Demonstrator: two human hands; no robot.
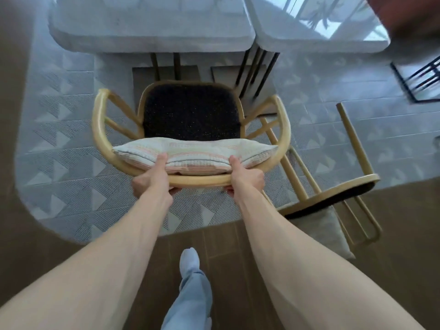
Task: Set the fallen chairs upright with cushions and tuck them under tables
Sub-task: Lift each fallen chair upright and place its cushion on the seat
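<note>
Hands on the backrest now: left hand (152, 182) and right hand (246, 178) both wrapped round the curved top rail of the upright chair (190, 110), thumbs on top pressing the striped cushion (195, 152) against the rail, fingers curled underneath and mostly hidden. That chair stands on the rug (59, 144), facing the left table (147, 32), its dark seat just short of the table edge and not yet under it.

Handling, as I read it: the frame looks like bent wood or cane, stiff and probably light, so a two-handed grip on the rail should steer it well. Hands set apart, as they are, will keep it from twisting. On the rug the legs may drag rather than glide, so a slight lift could help. The cushion is soft and loose; it is only propped against the back, pinned by the thumbs, and could flop or slide when they let go.

Count: two chairs in view. One upright, in hand. One fallen chair (333, 198) on its side to the right of the upright one, legs pointing away, close beside it, partly on the rug and partly on the wood floor (238, 258). Two cushions: the striped one, and a pale cushion (319, 229) lying under the fallen chair. Two tables, side by side beyond the upright chair; the right table (316, 32) touches or nearly touches the left.
</note>
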